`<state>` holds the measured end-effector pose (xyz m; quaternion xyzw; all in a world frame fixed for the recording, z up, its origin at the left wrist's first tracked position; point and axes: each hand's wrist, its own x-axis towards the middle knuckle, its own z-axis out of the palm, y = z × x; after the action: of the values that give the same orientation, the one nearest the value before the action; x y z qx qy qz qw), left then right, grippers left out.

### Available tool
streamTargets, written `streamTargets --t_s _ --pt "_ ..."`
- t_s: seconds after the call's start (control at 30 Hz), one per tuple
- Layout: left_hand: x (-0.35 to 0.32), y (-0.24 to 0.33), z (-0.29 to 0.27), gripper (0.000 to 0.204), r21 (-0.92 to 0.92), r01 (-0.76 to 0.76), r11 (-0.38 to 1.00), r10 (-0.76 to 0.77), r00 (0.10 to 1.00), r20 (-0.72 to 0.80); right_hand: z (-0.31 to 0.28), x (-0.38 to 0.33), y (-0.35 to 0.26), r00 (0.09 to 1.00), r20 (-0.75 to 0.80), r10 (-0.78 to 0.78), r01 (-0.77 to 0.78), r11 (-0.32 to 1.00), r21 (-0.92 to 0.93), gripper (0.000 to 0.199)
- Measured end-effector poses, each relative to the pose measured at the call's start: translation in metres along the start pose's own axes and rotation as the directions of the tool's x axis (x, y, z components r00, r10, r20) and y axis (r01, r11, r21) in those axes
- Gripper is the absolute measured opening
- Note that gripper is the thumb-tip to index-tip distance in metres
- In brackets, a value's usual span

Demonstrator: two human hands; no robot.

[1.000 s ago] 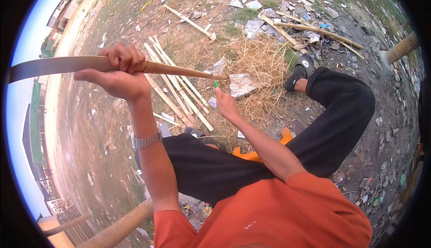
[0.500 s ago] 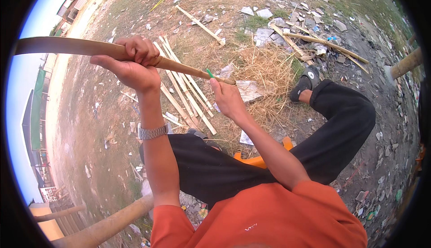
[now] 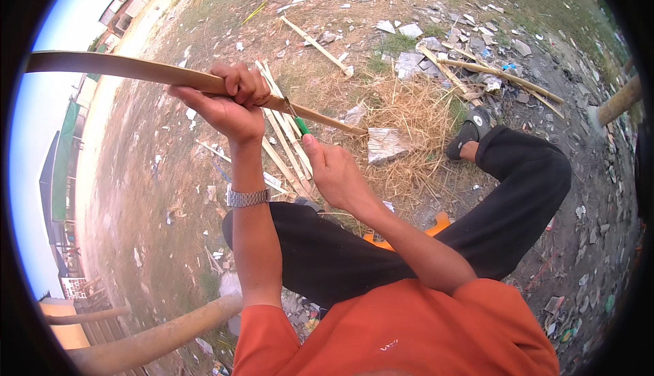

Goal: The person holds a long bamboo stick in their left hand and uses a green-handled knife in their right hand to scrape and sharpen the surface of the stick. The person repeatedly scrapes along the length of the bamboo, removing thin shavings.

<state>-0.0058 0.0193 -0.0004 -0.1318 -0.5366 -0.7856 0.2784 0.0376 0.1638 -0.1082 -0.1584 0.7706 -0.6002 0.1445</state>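
A long split bamboo strip point(image 3: 150, 71) slants across in front of me, from the far left down to the middle. My left hand point(image 3: 235, 100) is closed around it, with a metal-band watch point(image 3: 246, 197) on that wrist. In my right hand point(image 3: 334, 171) is a green-handled knife point(image 3: 302, 125), gripped by its handle. Its dark, narrow blade crosses the strip just right of my left fingers. The strip's thin right end lies by the edge of a pale, rough-topped block point(image 3: 387, 146); whether it touches, I cannot tell.
More split bamboo strips point(image 3: 278, 151) lie on the ground beyond my left knee. Straw shavings point(image 3: 422, 117) surround the block, near my sandal point(image 3: 470, 131). An orange seat point(image 3: 436, 225) shows beneath me. A thick pole point(image 3: 163, 328) stretches at lower left; a post point(image 3: 618, 100) stands right.
My right hand and the knife have moved left along the bamboo strip, from near its right end to close by my left hand. The whole view has shifted slightly.
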Motion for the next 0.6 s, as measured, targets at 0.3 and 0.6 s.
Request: streamTargets --t_s 0.3,0.6 --pt "0.008 0.002 -0.008 0.072 0.029 -0.005 1.000 0.005 1.000 0.011 0.016 0.008 0.033 0.998 -0.047 0.035 -0.034 0.999 0.021 0.063" --pt "0.007 0.003 -0.010 0.072 0.063 -0.025 0.998 0.035 0.988 -0.153 0.028 0.024 0.063 0.994 -0.063 -0.094 0.096 0.995 0.028 0.066"
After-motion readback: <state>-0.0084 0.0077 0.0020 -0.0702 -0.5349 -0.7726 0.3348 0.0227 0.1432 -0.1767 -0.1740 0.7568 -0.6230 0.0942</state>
